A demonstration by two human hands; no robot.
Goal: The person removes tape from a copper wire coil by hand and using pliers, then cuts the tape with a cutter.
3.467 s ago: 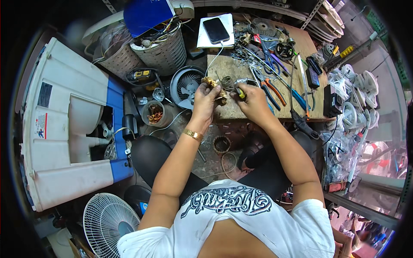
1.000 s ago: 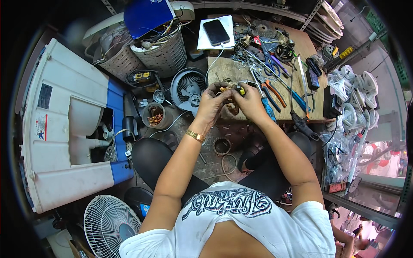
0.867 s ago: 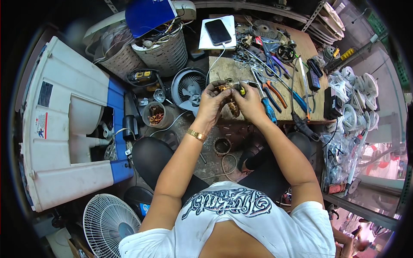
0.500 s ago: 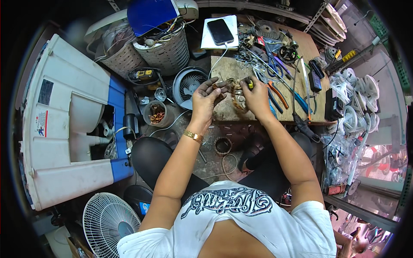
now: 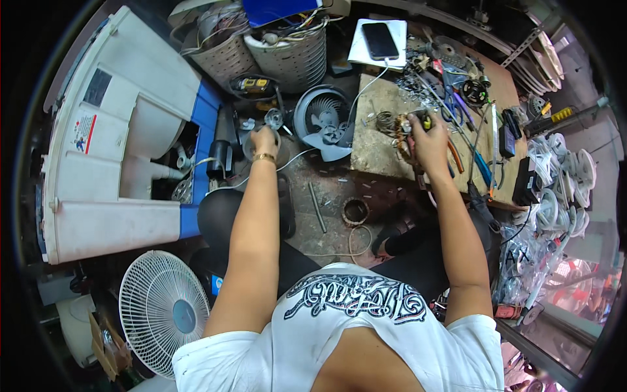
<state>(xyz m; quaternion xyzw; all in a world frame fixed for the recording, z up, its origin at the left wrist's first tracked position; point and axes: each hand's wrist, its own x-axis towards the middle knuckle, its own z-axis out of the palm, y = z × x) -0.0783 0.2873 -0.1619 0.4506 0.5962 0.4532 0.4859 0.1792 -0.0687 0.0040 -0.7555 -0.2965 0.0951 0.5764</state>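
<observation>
My left hand (image 5: 264, 140) is over a grey round container (image 5: 283, 155), which held copper-coloured scraps half a second ago. Its fingers point down and are hidden from above. At the near left edge of the wooden board, my right hand (image 5: 431, 139) is closed around a tool with a yellow-and-black handle (image 5: 427, 122). The tool's working end cannot be made out. Against those fingers sits a brown ring-shaped motor part with copper winding (image 5: 403, 145). A loose coil of thin wire (image 5: 385, 121) lies just left of it.
Pliers, scissors and screwdrivers crowd the wooden board (image 5: 375, 153), with a phone (image 5: 380, 41) on white paper behind. A grey fan housing (image 5: 302, 124) stands between my hands. On the floor are a metal ring (image 5: 356, 212) and a rod (image 5: 317, 208). A white-and-blue cabinet (image 5: 78, 209) fills the left.
My left hand has left the motor part and moved left and down to the round container. My right hand stays by the board with the tool. The whole view has shifted.
</observation>
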